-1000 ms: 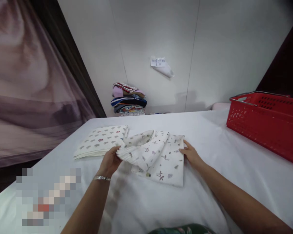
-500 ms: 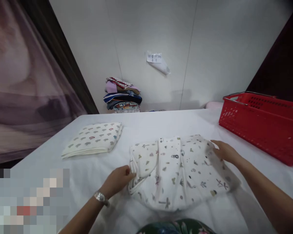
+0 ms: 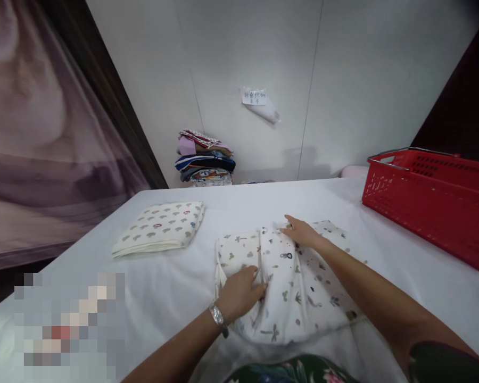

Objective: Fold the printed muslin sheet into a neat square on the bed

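White cloth (image 3: 283,292) at lower centre looks light, limp: pinch its folds (image 3: 278,252)! Left hand (image 3: 239,292), right hand (image 3: 304,234) touch it, grips unclear.

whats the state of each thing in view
Leaf cloth, creased, partly folded
Left hand, on leaf cloth, grip unclear
Right hand, at leaf cloth's far edge, grip unclear
Gray-print cloth, folded flat
Basket, upright, bottom hidden
Clothes, stacked
Curtain, hanging
Sheet, spread, wrinkled
Sign, hung

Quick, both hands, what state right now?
Left hand: partly curled against the patterned cloth; grip can't be told.
Right hand: at the patterned cloth's far edge; whether pinching can't be told.
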`<state>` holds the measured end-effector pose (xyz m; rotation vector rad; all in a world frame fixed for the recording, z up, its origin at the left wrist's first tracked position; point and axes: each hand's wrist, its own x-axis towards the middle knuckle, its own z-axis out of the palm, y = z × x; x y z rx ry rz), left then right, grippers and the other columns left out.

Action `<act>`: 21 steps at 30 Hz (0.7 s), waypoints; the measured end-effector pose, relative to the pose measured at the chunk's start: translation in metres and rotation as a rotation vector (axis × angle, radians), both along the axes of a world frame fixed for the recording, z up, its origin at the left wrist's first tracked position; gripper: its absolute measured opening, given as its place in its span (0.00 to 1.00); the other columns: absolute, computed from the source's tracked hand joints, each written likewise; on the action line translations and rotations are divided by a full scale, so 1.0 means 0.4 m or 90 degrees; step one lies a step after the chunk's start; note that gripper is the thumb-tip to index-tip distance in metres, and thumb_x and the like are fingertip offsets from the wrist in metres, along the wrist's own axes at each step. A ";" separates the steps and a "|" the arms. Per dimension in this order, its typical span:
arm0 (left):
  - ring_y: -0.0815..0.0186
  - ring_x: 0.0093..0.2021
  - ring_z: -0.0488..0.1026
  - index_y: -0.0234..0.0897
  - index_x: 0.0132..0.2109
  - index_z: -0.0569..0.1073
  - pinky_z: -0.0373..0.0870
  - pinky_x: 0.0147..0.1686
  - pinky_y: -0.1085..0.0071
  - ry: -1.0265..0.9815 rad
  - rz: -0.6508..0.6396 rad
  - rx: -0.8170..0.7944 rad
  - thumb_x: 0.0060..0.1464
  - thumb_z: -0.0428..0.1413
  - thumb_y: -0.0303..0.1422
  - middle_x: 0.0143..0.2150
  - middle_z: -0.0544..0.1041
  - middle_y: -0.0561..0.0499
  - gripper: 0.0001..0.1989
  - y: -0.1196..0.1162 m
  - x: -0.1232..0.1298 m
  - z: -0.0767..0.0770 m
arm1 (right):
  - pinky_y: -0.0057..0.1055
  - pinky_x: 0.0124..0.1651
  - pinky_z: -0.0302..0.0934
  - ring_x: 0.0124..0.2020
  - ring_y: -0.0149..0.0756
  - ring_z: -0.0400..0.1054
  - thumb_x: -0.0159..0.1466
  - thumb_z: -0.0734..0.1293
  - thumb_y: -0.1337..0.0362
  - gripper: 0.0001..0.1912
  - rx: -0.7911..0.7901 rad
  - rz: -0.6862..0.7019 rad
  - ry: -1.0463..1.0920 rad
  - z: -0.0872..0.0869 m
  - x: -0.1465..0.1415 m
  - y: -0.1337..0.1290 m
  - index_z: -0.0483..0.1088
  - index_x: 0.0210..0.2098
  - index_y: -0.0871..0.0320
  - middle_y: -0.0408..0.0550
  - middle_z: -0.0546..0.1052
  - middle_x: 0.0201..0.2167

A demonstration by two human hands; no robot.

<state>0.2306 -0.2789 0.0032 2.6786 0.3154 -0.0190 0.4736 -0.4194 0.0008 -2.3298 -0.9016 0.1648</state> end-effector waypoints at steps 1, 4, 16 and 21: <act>0.58 0.40 0.70 0.38 0.47 0.67 0.60 0.35 0.68 0.022 -0.002 -0.004 0.51 0.48 0.43 0.38 0.74 0.46 0.19 -0.001 0.000 -0.001 | 0.41 0.51 0.57 0.51 0.50 0.63 0.55 0.65 0.51 0.36 -0.012 0.008 0.018 -0.003 0.003 0.012 0.55 0.60 0.55 0.54 0.66 0.55; 0.57 0.40 0.70 0.38 0.44 0.68 0.60 0.35 0.68 0.082 -0.004 -0.043 0.47 0.51 0.41 0.39 0.74 0.46 0.17 0.006 -0.004 0.005 | 0.40 0.52 0.57 0.52 0.49 0.62 0.54 0.66 0.60 0.31 0.023 0.046 0.050 -0.007 0.000 0.034 0.61 0.57 0.54 0.52 0.68 0.53; 0.67 0.31 0.62 0.37 0.28 0.62 0.55 0.29 0.72 -0.031 0.122 -0.293 0.44 0.49 0.31 0.28 0.66 0.56 0.03 0.078 -0.155 0.039 | 0.33 0.30 0.64 0.28 0.36 0.68 0.53 0.65 0.59 0.25 0.260 -0.024 0.205 0.000 -0.023 -0.032 0.67 0.50 0.58 0.47 0.75 0.34; 0.66 0.31 0.65 0.38 0.29 0.62 0.55 0.30 0.72 -0.013 0.135 -0.248 0.43 0.48 0.28 0.28 0.68 0.55 0.02 0.056 -0.217 0.019 | 0.42 0.48 0.60 0.46 0.47 0.66 0.58 0.62 0.56 0.22 0.048 0.072 -0.021 0.007 -0.039 -0.023 0.69 0.50 0.54 0.52 0.71 0.49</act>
